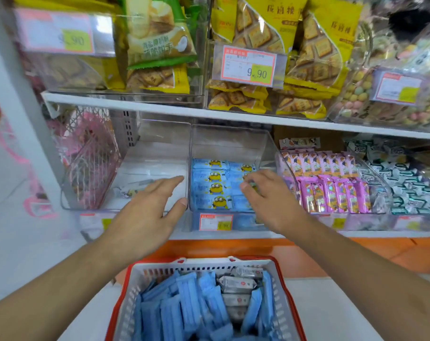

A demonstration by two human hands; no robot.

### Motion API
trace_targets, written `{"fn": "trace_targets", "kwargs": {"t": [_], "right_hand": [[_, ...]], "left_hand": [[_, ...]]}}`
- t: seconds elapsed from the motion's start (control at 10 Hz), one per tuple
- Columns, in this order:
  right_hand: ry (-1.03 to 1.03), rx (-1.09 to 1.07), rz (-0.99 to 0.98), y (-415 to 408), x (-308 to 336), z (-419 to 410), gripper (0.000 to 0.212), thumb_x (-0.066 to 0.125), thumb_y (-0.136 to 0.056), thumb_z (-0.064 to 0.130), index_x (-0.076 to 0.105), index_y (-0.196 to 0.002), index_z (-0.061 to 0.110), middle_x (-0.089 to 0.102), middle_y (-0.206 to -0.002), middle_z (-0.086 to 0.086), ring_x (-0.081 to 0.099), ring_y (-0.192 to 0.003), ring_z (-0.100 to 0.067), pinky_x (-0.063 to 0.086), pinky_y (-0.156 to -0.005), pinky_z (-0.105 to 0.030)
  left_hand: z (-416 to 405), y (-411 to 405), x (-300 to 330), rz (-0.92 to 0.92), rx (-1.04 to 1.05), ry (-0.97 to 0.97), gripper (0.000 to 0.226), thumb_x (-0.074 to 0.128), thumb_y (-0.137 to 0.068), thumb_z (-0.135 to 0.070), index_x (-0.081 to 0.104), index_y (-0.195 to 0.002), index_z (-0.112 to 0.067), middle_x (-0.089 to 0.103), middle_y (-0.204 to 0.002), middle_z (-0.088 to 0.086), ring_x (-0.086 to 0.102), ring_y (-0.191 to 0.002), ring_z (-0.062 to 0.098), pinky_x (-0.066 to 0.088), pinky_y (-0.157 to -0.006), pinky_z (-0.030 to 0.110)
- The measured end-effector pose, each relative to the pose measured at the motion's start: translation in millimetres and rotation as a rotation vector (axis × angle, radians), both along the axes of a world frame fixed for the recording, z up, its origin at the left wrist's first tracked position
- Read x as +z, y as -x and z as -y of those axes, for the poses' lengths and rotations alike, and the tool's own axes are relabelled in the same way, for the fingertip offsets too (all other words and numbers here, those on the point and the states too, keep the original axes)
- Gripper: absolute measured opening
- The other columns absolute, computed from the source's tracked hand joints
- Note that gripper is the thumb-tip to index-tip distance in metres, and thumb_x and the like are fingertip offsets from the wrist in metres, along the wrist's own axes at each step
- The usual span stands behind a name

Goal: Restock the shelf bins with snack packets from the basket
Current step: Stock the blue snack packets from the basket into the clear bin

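- Below both arms, at the bottom of the view, sits a white basket (pixel 278 291) with an orange rim, packed with blue snack packets (pixel 184 306) standing on edge and a few silvery ones — placed close under the shelf, probably so each reach is short.
- On the lower shelf, a clear middle bin (pixel 268 146) holds a flat layer of blue cartoon packets (pixel 215 183), faces up and in rows so the print can be read; it looks only partly filled.
- Left hand (pixel 145 212) is spread flat, fingers straight and apart, gripping nothing; it lies over the nearly bare clear bin (pixel 150 143) on the left, thumb by the wall between the two bins, seemingly steadying them.
- Right hand (pixel 265 193) reaches into the middle bin with fingers curled over the packets; whether it pinches one or only nudges it straight, I cannot tell.
- Beside this, to the right, pink packets (pixel 332 183) fill a neighbouring bin, and yellow biscuit bags (pixel 307 57) crowd the shelf above.
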State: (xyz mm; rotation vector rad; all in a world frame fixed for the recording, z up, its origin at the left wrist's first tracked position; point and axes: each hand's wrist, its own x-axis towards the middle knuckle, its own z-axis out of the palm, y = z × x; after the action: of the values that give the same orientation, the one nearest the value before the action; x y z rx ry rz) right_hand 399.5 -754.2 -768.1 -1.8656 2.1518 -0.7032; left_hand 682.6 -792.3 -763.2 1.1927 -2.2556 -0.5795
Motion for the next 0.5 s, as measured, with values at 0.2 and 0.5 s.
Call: {"fn": "trace_targets", "kwargs": {"t": [0.2,0.5], "right_hand": [[-0.056,0.313,-0.108,-51.1,-34.1,-90.8,0.011,0.052,-0.101,0.030,0.048,-0.091,0.027,0.050,-0.093,0.010,0.049,-0.086,-0.010,0.044,-0.078,-0.030],[-0.759,0.326,-0.126,-112.0,-152.8,-104.1,0.074,0.052,-0.103,0.039,0.010,-0.163,0.046,0.024,-0.165,-0.018,0.045,-0.141,-0.038,0.046,-0.109,-0.043]], "left_hand": [[-55.0,-23.6,-22.0,0.195,0.042,-0.056,0.023,0.048,-0.100,-0.046,0.059,-0.091,-0.028,0.057,-0.090,-0.010,0.058,-0.085,0.009,0.046,-0.078,0.034],[-104.7,-64.9,-153.2,0.768,0.183,-0.703,0.090,0.027,-0.099,-0.070,0.015,-0.158,-0.003,0.030,-0.149,0.033,0.044,-0.129,0.051,0.044,-0.099,0.050]]}}
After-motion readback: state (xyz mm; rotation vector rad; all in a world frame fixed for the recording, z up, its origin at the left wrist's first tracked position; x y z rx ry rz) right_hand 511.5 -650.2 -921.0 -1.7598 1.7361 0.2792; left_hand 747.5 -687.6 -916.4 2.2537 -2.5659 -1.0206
